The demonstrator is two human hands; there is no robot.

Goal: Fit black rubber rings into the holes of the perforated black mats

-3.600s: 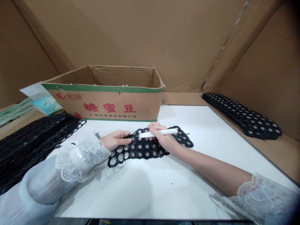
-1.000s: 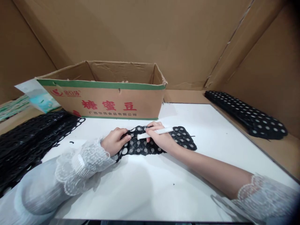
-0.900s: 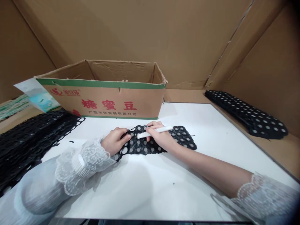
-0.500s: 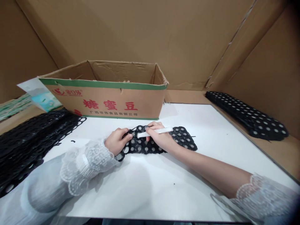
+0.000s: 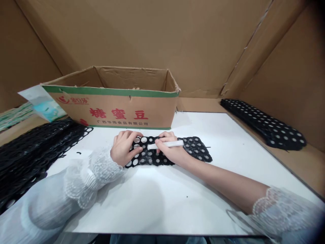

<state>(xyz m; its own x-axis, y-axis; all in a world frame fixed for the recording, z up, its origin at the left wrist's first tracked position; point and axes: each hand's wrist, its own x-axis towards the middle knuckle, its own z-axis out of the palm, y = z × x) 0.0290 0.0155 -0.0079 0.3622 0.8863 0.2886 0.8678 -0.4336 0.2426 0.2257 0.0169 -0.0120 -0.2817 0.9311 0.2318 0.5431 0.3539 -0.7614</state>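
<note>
Sliding forward, left hand is now pressing flat, pinning the black perforated rubber strip to the white surface; right hand, at 3 o'clock, is gripping a white pen-shaped tool.

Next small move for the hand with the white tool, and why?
Probably nudge the white pen-like tool tip leftward to the next hole. The right hand grips it over the black perforated lace strip, while the left hand presses the strip flat on the white table.
</note>
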